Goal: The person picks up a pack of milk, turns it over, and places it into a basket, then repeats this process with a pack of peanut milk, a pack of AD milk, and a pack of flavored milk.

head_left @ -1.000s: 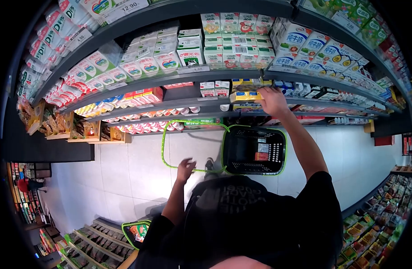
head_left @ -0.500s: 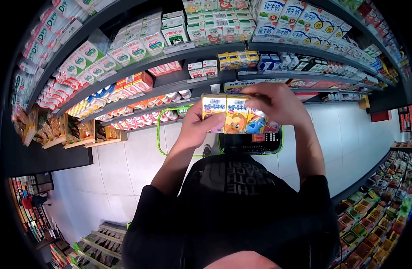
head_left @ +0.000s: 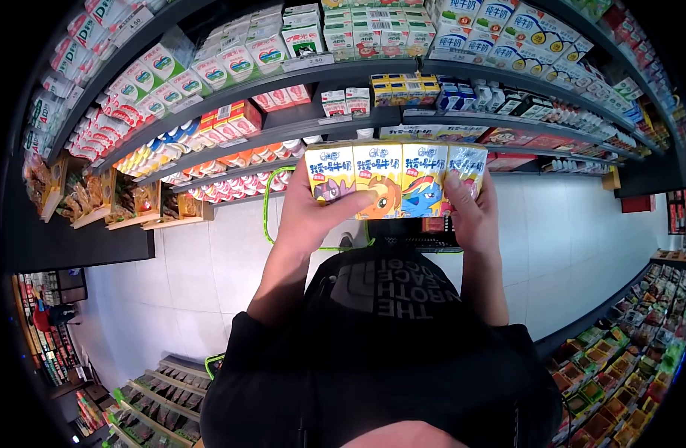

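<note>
Between my two hands is a multipack of milk cartons, yellow and white with cartoon ponies on the front, its printed face toward me. My left hand grips its left end, with the thumb lying across the front. At the right end my right hand is closed on the pack, thumb on the front face. The fingers behind the pack are hidden. Below the pack, partly covered by it, a dark shopping basket with a green rim shows something red inside.
Curved dark shelves ahead hold milk boxes, bottles and small cartons. Wooden trays of packaged food stand at the left. A produce display fills the lower right. Pale floor tiles run between.
My right hand has moved from over the pack's top to its right end. The pack now faces me squarely and appears larger, with its whole row of cartons showing.
</note>
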A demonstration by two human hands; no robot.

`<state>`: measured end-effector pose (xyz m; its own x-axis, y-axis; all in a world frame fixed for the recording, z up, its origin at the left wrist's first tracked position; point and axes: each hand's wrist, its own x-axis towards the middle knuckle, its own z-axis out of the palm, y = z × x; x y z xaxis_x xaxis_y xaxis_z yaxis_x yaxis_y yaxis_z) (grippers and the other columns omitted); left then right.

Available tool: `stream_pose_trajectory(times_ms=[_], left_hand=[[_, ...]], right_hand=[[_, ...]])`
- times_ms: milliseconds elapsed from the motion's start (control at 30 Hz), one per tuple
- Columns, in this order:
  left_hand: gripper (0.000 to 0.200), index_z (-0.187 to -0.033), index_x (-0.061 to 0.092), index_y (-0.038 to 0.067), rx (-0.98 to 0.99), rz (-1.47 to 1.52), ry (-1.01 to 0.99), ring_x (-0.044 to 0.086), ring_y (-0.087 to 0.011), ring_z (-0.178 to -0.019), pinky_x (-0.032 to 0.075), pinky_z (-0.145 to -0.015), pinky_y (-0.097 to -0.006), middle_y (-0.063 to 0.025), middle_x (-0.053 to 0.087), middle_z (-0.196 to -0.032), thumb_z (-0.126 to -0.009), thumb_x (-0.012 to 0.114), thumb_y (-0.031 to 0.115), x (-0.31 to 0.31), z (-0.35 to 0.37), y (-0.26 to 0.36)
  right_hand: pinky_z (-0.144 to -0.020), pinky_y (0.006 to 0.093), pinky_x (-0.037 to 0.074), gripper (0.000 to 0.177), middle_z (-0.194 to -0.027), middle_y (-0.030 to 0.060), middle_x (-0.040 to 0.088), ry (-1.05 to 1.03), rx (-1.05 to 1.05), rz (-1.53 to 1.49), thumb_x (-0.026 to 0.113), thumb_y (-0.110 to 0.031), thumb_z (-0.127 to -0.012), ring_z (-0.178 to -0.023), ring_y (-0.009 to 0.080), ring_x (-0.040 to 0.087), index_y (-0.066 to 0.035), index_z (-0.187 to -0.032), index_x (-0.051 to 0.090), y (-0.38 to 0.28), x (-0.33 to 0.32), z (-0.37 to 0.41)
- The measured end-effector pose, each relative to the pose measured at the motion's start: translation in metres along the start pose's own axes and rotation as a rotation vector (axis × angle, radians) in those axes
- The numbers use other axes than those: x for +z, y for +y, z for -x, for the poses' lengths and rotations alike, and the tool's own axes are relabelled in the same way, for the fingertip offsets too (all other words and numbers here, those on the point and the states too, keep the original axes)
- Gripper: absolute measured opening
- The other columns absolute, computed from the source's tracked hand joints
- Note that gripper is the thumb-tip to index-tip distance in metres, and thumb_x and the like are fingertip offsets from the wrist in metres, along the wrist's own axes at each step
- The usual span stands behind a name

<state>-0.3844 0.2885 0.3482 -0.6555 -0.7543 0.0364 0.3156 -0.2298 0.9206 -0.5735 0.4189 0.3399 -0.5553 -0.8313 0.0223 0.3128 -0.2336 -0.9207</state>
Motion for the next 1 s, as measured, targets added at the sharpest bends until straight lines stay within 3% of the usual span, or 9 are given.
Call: stream_pose_trajectory(times_ms=[167, 500, 567, 833, 933, 1000], left_hand=[[0.067, -0.128, 0.043, -0.003, -0.085, -0.136, -0.036, 0.065, -0.0167, -0.104, 0.055, -0.087, -0.0320, -0.0129, 0.064, -0.115, -0.073, 0.082, -0.003, 0.003, 0.003, 0.001], [0.070, -0.132, 0.035, -0.003, 0.023, -0.164, -0.048, 0.062, -0.0181, -0.109, 0.053, -0.089, -0.0330, -0.0152, 0.060, -0.119, -0.078, 0.079, 0.000, 0.009, 0.005, 0.010], [0.073, -0.136, 0.031, -0.003, 0.066, -0.182, -0.053, 0.061, -0.0183, -0.110, 0.052, -0.091, -0.0333, -0.0161, 0.058, -0.122, -0.079, 0.078, 0.001, 0.010, 0.005, 0.009], [0.104, -0.152, -0.007, -0.005, 0.175, -0.240, -0.087, 0.054, -0.0231, -0.121, 0.043, -0.102, -0.0340, -0.0188, 0.052, -0.131, -0.085, 0.071, 0.006, 0.025, 0.011, 0.013], [0.110, -0.150, -0.014, -0.007, 0.262, -0.434, -0.132, 0.057, -0.0256, -0.118, 0.044, -0.099, -0.0347, -0.0212, 0.053, -0.131, -0.085, 0.072, 0.013, 0.024, 0.009, 0.011], [0.109, -0.150, -0.013, -0.009, 0.269, -0.597, -0.124, 0.060, -0.0271, -0.114, 0.046, -0.096, -0.0344, -0.0227, 0.055, -0.129, -0.085, 0.072, 0.016, 0.022, 0.007, 0.010]], right_hand=[[-0.089, 0.0305, 0.052, 0.038, -0.115, 0.0129, 0.064, -0.004, 0.008, 0.007, 0.061, -0.010, -0.097, -0.102, 0.0155, 0.063, 0.004, -0.129, 0.048, -0.005, -0.004, 0.003], [-0.090, 0.0284, 0.051, 0.040, -0.116, 0.0125, 0.063, -0.015, -0.026, 0.014, 0.057, -0.016, -0.100, -0.104, 0.0148, 0.062, 0.004, -0.132, 0.045, -0.001, -0.004, 0.007], [-0.093, 0.0327, 0.050, 0.037, -0.121, 0.0150, 0.062, -0.030, -0.042, -0.023, 0.054, -0.013, -0.100, -0.108, 0.0191, 0.062, 0.004, -0.132, 0.045, 0.000, -0.004, 0.007], [-0.095, 0.0362, 0.050, 0.036, -0.123, 0.0172, 0.062, 0.023, 0.004, -0.285, 0.048, -0.016, -0.101, -0.111, 0.0227, 0.063, 0.006, -0.130, 0.047, 0.021, -0.021, 0.000], [-0.073, 0.0273, 0.056, 0.028, -0.109, 0.0137, 0.066, 0.093, 0.081, -0.362, 0.051, -0.015, -0.101, -0.090, 0.0157, 0.068, 0.004, -0.122, 0.051, 0.021, -0.022, 0.000], [-0.067, 0.0262, 0.056, 0.028, -0.105, 0.0134, 0.067, 0.082, 0.081, -0.345, 0.050, -0.016, -0.101, -0.085, 0.0145, 0.069, 0.004, -0.120, 0.052, 0.015, -0.015, 0.000]])
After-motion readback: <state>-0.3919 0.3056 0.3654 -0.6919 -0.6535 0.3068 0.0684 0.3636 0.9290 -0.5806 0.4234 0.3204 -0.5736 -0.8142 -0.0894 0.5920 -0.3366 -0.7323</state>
